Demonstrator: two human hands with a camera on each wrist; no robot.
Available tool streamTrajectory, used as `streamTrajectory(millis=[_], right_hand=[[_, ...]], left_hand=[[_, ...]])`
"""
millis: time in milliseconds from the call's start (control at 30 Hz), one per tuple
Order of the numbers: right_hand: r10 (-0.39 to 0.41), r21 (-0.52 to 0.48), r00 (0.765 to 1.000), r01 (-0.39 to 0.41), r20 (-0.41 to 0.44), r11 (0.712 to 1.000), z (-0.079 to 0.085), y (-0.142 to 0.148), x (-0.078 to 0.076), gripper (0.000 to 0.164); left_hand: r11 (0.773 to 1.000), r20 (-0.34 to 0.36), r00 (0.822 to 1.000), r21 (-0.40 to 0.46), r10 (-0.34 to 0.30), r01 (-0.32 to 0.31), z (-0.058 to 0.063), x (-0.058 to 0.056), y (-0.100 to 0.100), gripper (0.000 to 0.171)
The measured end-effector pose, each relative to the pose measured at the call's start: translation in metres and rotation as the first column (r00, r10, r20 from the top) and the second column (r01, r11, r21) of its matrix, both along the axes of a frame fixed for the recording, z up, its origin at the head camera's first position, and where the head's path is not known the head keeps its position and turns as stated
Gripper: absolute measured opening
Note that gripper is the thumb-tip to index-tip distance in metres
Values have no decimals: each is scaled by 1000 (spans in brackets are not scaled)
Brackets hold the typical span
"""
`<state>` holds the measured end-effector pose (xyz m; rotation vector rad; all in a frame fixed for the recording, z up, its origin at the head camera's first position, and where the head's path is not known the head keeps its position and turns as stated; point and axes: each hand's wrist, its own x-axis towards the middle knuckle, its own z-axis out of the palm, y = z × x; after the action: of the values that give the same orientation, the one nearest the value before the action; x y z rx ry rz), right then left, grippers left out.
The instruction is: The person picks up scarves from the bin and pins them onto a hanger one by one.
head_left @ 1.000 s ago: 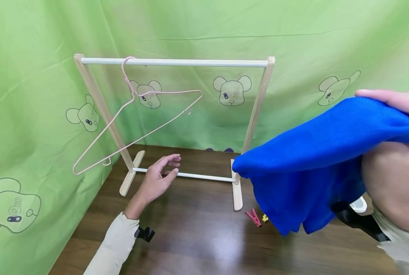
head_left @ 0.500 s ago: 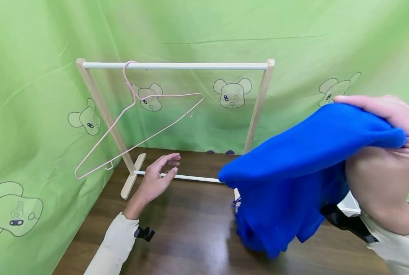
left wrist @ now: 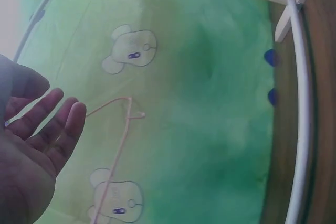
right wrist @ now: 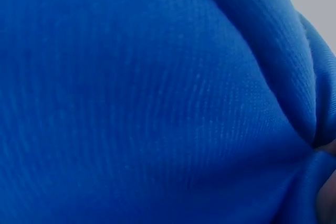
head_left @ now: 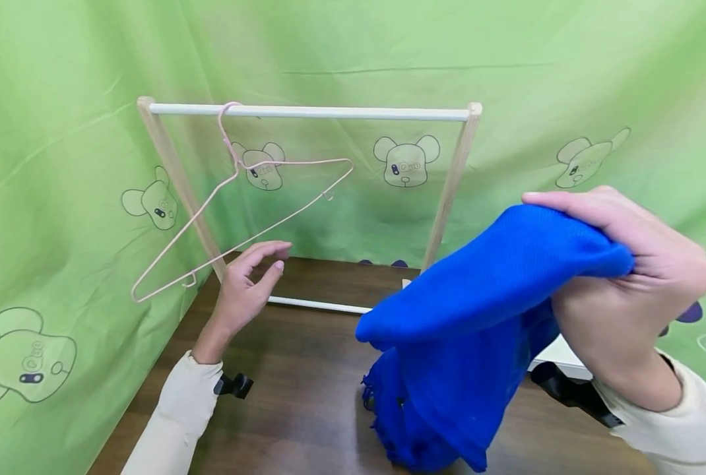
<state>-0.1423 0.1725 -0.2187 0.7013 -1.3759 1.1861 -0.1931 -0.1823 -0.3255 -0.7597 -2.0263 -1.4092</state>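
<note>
In the head view, my right hand (head_left: pixel 638 284) grips a bunched end of a blue fringed scarf (head_left: pixel 466 310), thumb along its top. Folds of the scarf hang low over the table, and its blue knit (right wrist: pixel 131 87) fills most of the right wrist view. My left hand (head_left: pixel 246 287) is held up with loosely bent fingers and nothing in them, just by the lower wire of a pink clothes hanger (head_left: pixel 299 163). That hanger hooks over the top bar (head_left: pixel 341 113) of a small wooden rack. In the left wrist view, the hanger wire (left wrist: pixel 119 150) passes beyond the fingertips.
The rack's lower white rail (head_left: pixel 320 305) runs close over the brown table (head_left: pixel 305 396). Green curtain (head_left: pixel 329 39) printed with bear heads stands behind and at the left. A white object (head_left: pixel 561 356) shows partly behind the right wrist.
My right hand has carried the scarf left and down, toward the middle; it now covers the red clothespin and small yellow piece seen earlier. My left hand has risen slightly and shifted left.
</note>
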Motion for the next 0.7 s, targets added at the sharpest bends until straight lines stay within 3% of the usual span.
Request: streamTrajectory(millis=[167,433,567,700], right_hand=[[15,14,1000,-15,0,1000,-2,-5,-1,14],[5,53,1000,-7,30,999,8,-30,10,17],[10,71,999,-12,40,997,13,-42,19,21],[11,112,998,-18,55,994,14,-49,23,24]], left_hand=[[999,-62,998,34,0,2,11,-2,-2,26],[995,-181,980,63,84,-73,31,-6,-5,27],[994,-250,962,56,109,-98,38,-6,-5,26],[984,-311,933,61,181,-170,43,-8,-7,26]])
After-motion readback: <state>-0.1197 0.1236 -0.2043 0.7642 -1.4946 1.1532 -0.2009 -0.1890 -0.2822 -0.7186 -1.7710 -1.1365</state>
